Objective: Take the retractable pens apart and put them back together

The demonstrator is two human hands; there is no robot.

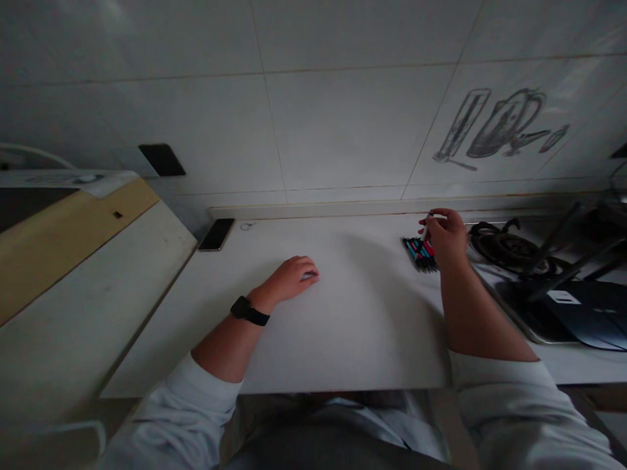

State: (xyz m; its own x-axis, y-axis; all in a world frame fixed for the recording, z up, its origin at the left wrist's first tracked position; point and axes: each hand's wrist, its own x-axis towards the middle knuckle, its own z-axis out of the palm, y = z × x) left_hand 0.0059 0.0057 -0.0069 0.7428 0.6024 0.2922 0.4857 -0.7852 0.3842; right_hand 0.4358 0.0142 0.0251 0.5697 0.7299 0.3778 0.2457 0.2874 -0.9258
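Note:
My right hand [449, 236], at the right of the white counter [337, 339], pinches a pen [425, 228] with a pale barrel and dark ends, held upright. Just below it lies a bundle of several pens [425, 262], mostly black with red and blue parts, side by side on the counter. My left hand [290, 277] rests on the counter left of the middle, fingers curled toward the thumb. A greyish patch shows between thumb and fingers; whether it is an object is unclear. A black watch is on that wrist.
A phone [217, 234] lies at the counter's back left, with a small ring-shaped item [247, 226] beside it. On the right stand a black gas burner [509, 247] and a dark flat object [595, 313]. A tiled wall [337, 130] closes the back; a cabinet [98, 274] borders the left.

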